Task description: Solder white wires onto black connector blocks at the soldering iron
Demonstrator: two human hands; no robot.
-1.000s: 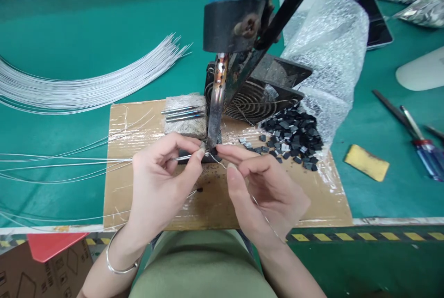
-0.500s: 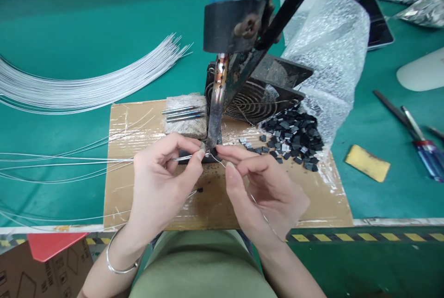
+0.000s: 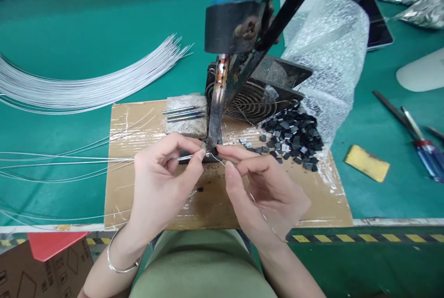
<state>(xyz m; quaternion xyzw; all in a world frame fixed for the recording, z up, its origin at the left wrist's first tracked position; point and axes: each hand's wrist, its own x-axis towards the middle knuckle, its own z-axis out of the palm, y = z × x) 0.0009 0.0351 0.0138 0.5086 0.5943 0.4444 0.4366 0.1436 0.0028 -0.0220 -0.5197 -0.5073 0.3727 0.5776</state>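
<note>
My left hand (image 3: 163, 187) pinches white wires (image 3: 120, 160) between thumb and fingertips; they trail off to the left. Just right of those fingertips is the tip of a soldering iron (image 3: 218, 99), which a black bracket (image 3: 231, 25) holds pointing down. A thin solder wire (image 3: 219, 158) runs from the tip into my right hand (image 3: 263, 191), closed on it by thumb and fingers, with its tail crossing the palm. The small part at the joint is mostly hidden by my fingers. Below lies another wire end with a small black piece (image 3: 200, 190).
On the brown cardboard (image 3: 322, 201) are a pile of small black pieces (image 3: 298, 136) and a pale block (image 3: 185, 124) carrying metal rods. Behind stands a fan (image 3: 256, 99). A white wire bundle (image 3: 104, 92) lies left; a yellow sponge (image 3: 366, 163) and screwdriver (image 3: 428, 157) lie right.
Almost nothing differs. Both hands keep their grip at the iron's tip, and the whole view has shifted very slightly.
</note>
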